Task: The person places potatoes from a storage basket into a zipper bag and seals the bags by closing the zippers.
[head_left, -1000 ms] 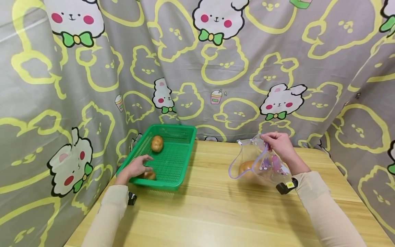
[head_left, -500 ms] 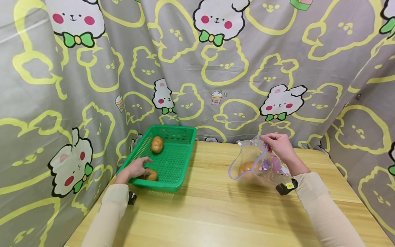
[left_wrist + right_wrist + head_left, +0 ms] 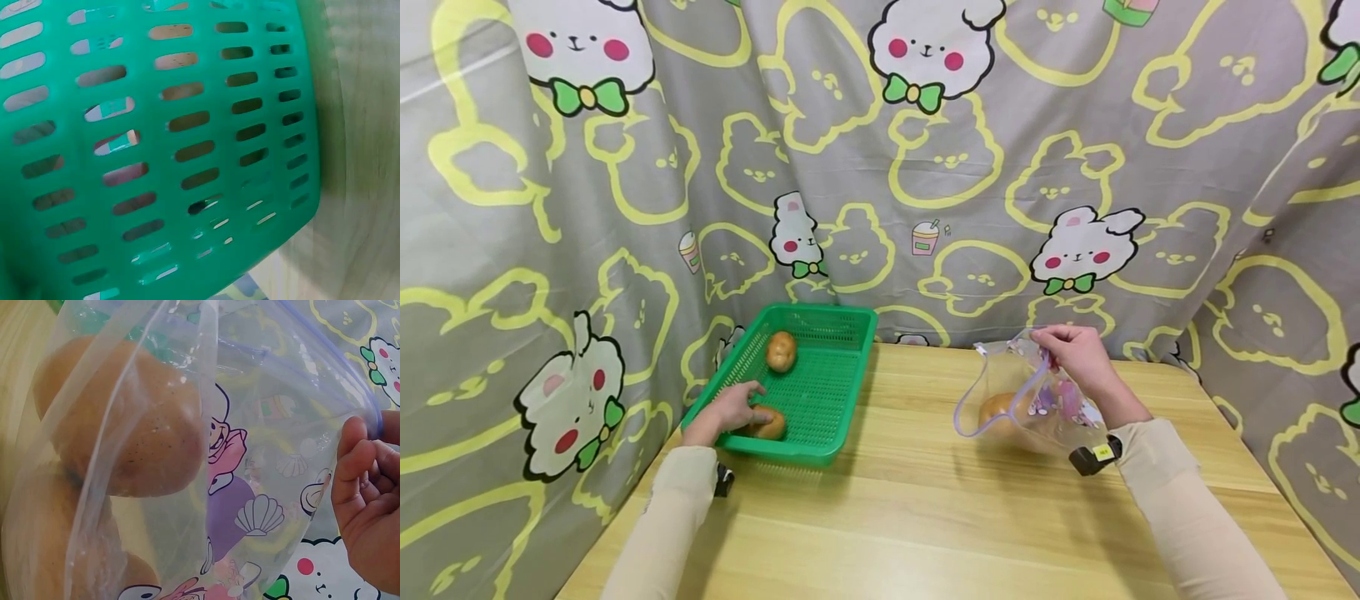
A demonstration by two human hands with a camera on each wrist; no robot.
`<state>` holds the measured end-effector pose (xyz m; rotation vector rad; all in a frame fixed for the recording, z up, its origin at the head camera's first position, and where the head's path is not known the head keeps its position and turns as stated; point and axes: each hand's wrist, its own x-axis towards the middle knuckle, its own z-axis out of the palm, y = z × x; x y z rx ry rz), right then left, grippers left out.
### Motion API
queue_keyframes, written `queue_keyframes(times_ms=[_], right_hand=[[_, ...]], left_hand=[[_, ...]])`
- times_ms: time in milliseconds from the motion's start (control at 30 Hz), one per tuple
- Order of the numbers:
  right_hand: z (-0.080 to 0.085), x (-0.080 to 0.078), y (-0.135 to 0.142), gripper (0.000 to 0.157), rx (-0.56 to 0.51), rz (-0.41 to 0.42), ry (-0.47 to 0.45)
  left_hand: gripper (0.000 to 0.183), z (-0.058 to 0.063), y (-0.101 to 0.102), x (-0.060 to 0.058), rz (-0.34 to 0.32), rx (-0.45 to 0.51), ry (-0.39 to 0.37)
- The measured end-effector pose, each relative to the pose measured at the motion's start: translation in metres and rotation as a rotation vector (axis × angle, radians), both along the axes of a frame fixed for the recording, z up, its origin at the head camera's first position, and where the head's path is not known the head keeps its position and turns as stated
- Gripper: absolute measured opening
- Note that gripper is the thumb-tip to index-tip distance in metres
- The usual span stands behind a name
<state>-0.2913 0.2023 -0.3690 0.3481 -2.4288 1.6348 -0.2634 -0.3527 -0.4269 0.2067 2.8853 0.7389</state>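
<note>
My left hand (image 3: 730,408) reaches into the green basket (image 3: 831,448), over the potato (image 3: 771,427) in its near left corner. The thumb lies across this potato, with the fingers along its far side, partly hidden. Another potato (image 3: 782,352) lies farther back in the basket. My right hand (image 3: 1077,348) pinches the purple-edged mouth of a clear zip bag (image 3: 281,444) printed with cartoon figures and shells, holding it up off its side. Inside the bag are potatoes (image 3: 125,419), seen through the plastic in the right wrist view.
A wooden table (image 3: 895,517) carries the basket at left and the bag at right. Behind and on both sides hangs a grey patterned curtain (image 3: 865,167). In the left wrist view the slotted basket wall (image 3: 156,156) fills most of the picture and hides the left hand.
My left hand has lowered onto the near potato, and its thumb now lies on it. That potato has shifted slightly right. The right hand keeps its pinch on the bag.
</note>
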Motion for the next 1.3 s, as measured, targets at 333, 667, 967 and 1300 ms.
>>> queue_keyframes(times_ms=[333, 667, 967, 1300], right_hand=[[0.024, 0.022, -0.012, 0.024, -0.007, 0.018, -0.021], [0.025, 0.022, -0.012, 0.022, -0.014, 0.020, -0.010], [0.025, 0.022, -0.012, 0.025, -0.003, 0.019, -0.026], [0.021, 0.019, -0.010, 0.024, -0.010, 0.017, -0.013]], left_hand=[[0.037, -0.003, 0.001, -0.003, -0.047, -0.016, 0.068], [0.044, -0.005, 0.004, -0.008, -0.059, -0.011, 0.102], [0.037, -0.009, 0.003, -0.009, -0.102, -0.061, 0.129], [0.052, -0.010, 0.005, -0.008, -0.052, -0.012, 0.114]])
